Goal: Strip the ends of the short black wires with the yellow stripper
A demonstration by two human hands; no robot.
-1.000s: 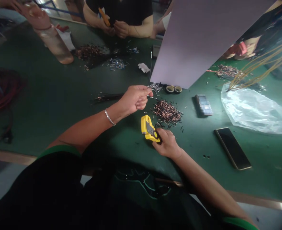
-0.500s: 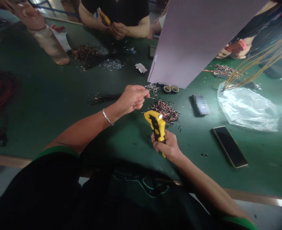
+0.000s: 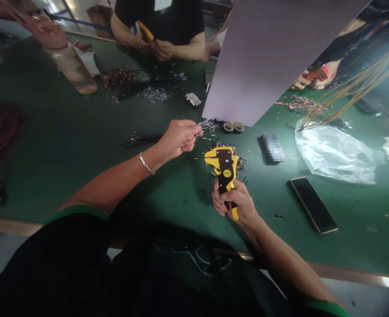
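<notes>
In the head view my left hand (image 3: 181, 137) is closed in a pinch over the green table. A thin wire (image 3: 205, 138) pokes out to the right of its fingertips. My right hand (image 3: 235, 200) grips a yellow-and-black wire stripper (image 3: 225, 169), its jaws turned up and to the left. Behind that tool lies a heap of short copper-and-black clippings (image 3: 241, 164), partly covered by it. Small silvery pieces (image 3: 209, 125) are scattered just beyond my left fingertips. Dark wires (image 3: 143, 139) with coppery ends lie left of that hand, partly behind it.
A tall pale panel (image 3: 250, 61) stands ahead, with tape rolls (image 3: 233, 127) at its foot. Rightward lie a phone (image 3: 313, 204), a blurred-out item (image 3: 273, 147) and a plastic bag (image 3: 336, 154). A bottle (image 3: 73, 70) stands far left. Co-workers' hands (image 3: 157, 47) hold tools across the table.
My right hand has turned the wire stripper so its broad side faces me and shifted it slightly right. My left hand keeps its pinch, nearly in place. The view has tilted slightly.
</notes>
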